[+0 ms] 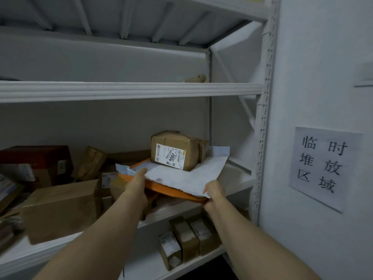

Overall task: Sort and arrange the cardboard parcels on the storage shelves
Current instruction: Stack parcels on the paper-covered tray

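A flat orange parcel (173,191) with a white sheet (187,176) on top is held over the right part of the middle shelf (177,210). My left hand (137,183) grips its left edge and my right hand (214,194) grips its near right corner. On the white sheet sits a brown taped parcel (177,146) with a white label reading 2004. A smaller brown box (202,149) shows just behind it.
Several cardboard boxes fill the left of the middle shelf, the largest (60,209) at the front. Small boxes (189,237) stand on the lower shelf. A brown item (195,78) lies on the upper shelf. A white wall with a paper sign (321,166) closes the right side.
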A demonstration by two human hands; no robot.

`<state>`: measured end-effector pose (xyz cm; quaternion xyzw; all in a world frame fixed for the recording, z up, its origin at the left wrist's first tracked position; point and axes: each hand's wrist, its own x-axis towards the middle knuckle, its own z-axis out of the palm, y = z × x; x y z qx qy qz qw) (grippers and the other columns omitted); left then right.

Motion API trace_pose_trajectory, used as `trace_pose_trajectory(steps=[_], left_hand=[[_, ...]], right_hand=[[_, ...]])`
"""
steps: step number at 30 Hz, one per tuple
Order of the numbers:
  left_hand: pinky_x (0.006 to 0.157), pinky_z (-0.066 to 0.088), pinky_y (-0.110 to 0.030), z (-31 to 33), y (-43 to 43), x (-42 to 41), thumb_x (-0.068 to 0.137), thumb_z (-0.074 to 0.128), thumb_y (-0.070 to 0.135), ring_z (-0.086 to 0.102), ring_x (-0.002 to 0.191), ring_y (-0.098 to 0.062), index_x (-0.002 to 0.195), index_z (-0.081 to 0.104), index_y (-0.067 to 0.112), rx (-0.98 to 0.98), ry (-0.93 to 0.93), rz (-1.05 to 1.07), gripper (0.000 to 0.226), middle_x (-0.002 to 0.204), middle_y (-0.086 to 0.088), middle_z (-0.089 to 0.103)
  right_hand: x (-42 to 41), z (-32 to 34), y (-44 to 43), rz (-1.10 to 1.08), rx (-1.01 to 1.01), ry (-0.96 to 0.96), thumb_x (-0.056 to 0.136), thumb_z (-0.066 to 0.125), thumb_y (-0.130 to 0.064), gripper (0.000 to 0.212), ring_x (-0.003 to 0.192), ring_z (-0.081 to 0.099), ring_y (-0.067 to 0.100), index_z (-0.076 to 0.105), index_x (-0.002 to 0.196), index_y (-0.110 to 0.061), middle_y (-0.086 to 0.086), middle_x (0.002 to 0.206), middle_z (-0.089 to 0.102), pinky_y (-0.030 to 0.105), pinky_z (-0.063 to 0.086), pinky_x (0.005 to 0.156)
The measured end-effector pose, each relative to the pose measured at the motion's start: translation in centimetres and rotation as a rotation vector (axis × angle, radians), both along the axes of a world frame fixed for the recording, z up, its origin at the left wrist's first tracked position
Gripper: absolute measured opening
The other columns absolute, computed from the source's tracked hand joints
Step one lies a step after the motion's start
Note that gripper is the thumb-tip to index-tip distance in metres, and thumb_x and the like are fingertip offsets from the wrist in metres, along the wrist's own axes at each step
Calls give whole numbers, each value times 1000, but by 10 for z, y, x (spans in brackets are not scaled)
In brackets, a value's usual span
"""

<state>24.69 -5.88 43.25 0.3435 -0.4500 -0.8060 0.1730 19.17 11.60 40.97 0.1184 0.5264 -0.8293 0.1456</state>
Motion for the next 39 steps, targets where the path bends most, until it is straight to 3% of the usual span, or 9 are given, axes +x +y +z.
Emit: trace_pose_trajectory(steps=[4,8,12,22,27,29,31,35,39], left_hand=[[72,54,-46,-5,54,-19,89,63,37,64,86,-33,115,51,11,58,-16,-57,39,97,-15,64],[69,52,-41,-16,90,-38,92,59,27,62,78,-30,125,50,12,59,-60,-82,37,101,-13,63],[73,51,-39,-27,118,-60,91,60,20,63,91,-29,125,50,12,95,-145,-91,36,93,-13,60],[87,47,-44,-58,144,-109,96,54,29,51,119,-33,137,41,13,152,-266,-28,45,133,-15,48],[81,48,-42,-75,144,-119,95,54,34,52,120,-31,138,41,12,169,-282,-14,50,134,-14,49],[92,47,-39,-77,151,-119,97,52,33,51,122,-30,138,41,11,163,-255,8,47,136,-14,48],[98,46,-40,-87,155,-125,98,49,27,53,117,-29,138,42,11,151,-253,88,44,130,-12,51],[72,52,-43,-110,158,-129,95,40,9,55,72,-24,144,33,7,11,-99,88,50,94,-9,52],[92,49,-41,-100,166,-114,94,54,30,55,114,-30,136,44,13,127,-225,227,46,127,-12,52]], right_hand=[[-21,-14,54,-43,61,-26,91,38,4,30,68,57,25,59,112,-2,9,83,60,29,45,53],[-41,-25,98,-62,182,-10,93,38,6,23,66,54,22,54,109,2,13,105,62,29,48,75],[-59,-41,131,-87,128,-18,93,37,5,38,80,60,27,56,125,0,6,92,61,23,48,44],[-95,-78,155,-139,119,-63,95,38,-1,32,72,58,21,59,119,-3,8,89,63,19,45,44],[-105,-91,161,-70,103,-91,97,39,-7,25,75,62,24,60,111,-6,10,90,65,29,51,56],[-114,-93,167,-46,123,-94,94,41,-6,23,79,64,26,61,105,-5,11,91,66,36,57,70],[-125,-97,174,-10,152,-110,91,42,-7,25,86,66,29,63,105,-5,12,96,69,40,56,82],[-143,-104,178,54,159,-93,90,41,-3,27,86,64,29,63,106,-3,12,95,67,34,53,71],[-149,-111,172,135,207,-108,90,40,-4,29,81,59,27,60,111,0,13,109,65,28,45,60]])
